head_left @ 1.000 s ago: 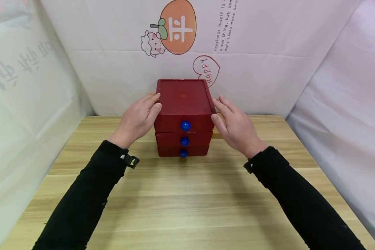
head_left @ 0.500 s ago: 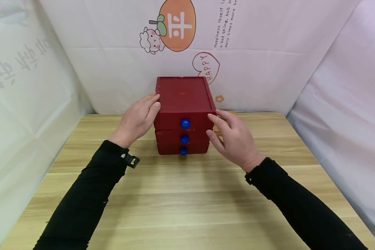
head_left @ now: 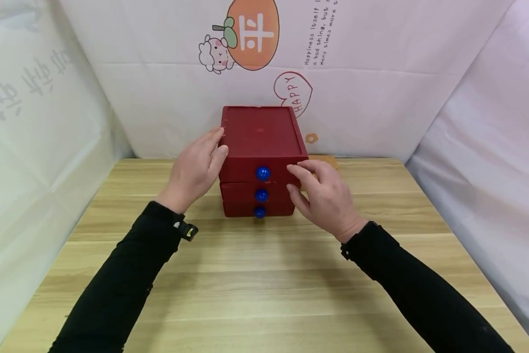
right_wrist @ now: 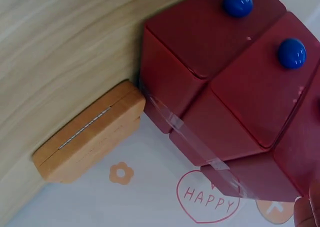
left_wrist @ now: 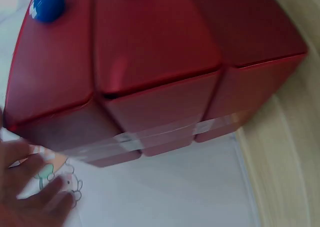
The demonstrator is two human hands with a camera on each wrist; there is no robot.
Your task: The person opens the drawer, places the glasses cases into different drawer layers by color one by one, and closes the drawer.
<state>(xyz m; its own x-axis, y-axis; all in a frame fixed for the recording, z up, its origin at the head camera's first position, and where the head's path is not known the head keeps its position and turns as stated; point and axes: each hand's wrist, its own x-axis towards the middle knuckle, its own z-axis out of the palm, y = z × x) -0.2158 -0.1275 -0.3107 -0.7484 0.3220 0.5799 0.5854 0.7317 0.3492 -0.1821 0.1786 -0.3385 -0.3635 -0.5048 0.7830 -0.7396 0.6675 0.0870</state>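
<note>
A dark red cabinet [head_left: 264, 130] of three stacked drawers stands at the back of the table, each drawer front bearing a round blue knob [head_left: 263, 173]. Along its upper left side lies my left hand [head_left: 193, 164], fingers extended and thumb by the top edge. My right hand [head_left: 328, 198] is at the front right corner, its fingers loosely bent over the top drawer's front, to the right of the knob. Nothing is gripped in either hand. Clear tape [right_wrist: 175, 121] runs across the cabinet's side in the right wrist view. All three drawers look pushed in.
Behind the cabinet's right side, an orange-brown box [right_wrist: 92, 132] with a slit along one face lies against the back cloth. A printed white cloth [head_left: 158, 98] hangs behind, with plain white sides. The wooden table [head_left: 246, 284] extends toward me.
My right hand has moved from the cabinet's right side down and left to its front right corner, fingers bending more. My left hand stays at the left side.
</note>
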